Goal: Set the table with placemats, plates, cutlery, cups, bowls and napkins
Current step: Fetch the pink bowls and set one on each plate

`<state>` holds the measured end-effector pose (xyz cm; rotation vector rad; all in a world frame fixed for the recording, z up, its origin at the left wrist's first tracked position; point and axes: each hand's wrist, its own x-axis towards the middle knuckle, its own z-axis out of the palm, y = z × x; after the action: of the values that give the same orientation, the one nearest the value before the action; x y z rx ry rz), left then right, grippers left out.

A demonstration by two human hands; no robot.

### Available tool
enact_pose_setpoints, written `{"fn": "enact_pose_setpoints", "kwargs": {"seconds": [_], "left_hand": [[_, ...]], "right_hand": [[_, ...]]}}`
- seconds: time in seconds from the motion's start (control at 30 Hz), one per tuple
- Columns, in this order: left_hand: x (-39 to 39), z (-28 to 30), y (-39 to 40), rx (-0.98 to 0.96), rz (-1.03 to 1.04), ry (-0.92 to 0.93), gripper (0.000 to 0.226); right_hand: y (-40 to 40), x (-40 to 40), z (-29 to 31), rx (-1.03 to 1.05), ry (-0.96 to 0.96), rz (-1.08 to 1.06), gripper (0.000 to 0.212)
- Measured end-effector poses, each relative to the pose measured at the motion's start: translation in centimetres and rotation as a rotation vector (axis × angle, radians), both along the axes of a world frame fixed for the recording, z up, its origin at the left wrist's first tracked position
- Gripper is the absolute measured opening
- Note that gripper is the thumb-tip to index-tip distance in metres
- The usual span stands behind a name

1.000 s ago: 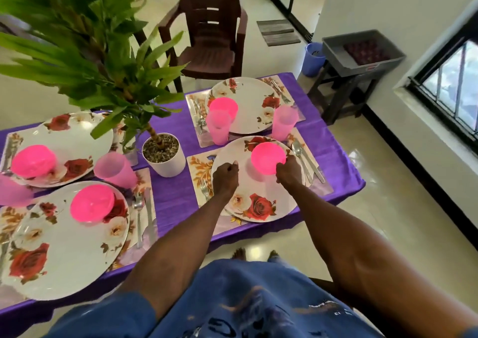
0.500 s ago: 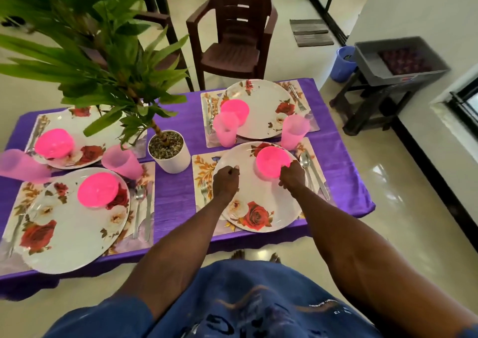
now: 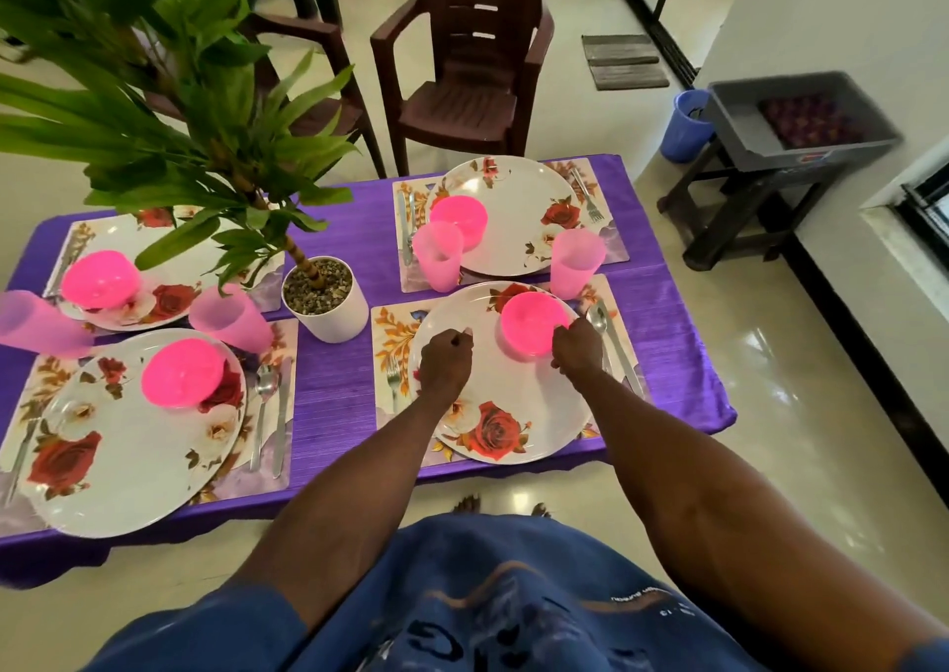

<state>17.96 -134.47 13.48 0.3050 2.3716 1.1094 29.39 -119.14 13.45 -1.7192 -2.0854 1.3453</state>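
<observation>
While both arms reach out over a low table covered in a purple cloth (image 3: 334,394), four places stand laid on it. At the far left a flowered plate (image 3: 128,450) carries an upturned pink bowl (image 3: 182,372), with a spoon (image 3: 262,404) and a knife (image 3: 281,414) on the placemat just to its right and a pink cup (image 3: 231,318) beyond. Near the middle a potted plant (image 3: 321,299) stands in a white pot. Right of it lies the nearest plate (image 3: 508,414), on a leaf-patterned placemat (image 3: 393,327) with a fork (image 3: 393,378) at its left edge. The left hand (image 3: 445,362) hovers over this plate's left side, fingers curled into a fist with nothing seen inside. The right hand (image 3: 576,349) sits at the plate's right side, fingers curled, touching or just beside a second pink bowl (image 3: 531,322); whether it actually grips the bowl cannot be told. Further right stands another cup (image 3: 575,263), and a grey bin (image 3: 791,116) rests on a dark stool.
</observation>
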Motion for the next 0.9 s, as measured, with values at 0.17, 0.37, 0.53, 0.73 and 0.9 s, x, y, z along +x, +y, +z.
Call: {"fn": "enact_pose_setpoints", "kwargs": {"seconds": [0.17, 0.37, 0.53, 0.73, 0.9], "left_hand": [[0.4, -0.1, 0.2, 0.012, -0.004, 0.005, 0.037], [0.8, 0.0, 0.8, 0.013, -0.003, 0.019, 0.039], [1.6, 0.8, 1.5, -0.024, 0.007, 0.116, 0.041], [2.5, 2.7, 3.0, -0.008, -0.082, 0.369, 0.032], [3.7, 3.1, 4.9, 0.090, -0.263, 0.517, 0.029]], "right_hand": [[0.4, 0.3, 0.2, 0.043, -0.026, 0.002, 0.044], [0.4, 1.0, 1.6, 0.061, -0.049, -0.031, 0.046], [0.2, 2.0, 2.6, 0.190, -0.094, -0.043, 0.047], [0.0, 3.1, 3.1, 0.381, -0.143, 0.055, 0.022], [-0.6, 4.6, 3.4, 0.501, -0.173, 0.112, 0.028]]}}
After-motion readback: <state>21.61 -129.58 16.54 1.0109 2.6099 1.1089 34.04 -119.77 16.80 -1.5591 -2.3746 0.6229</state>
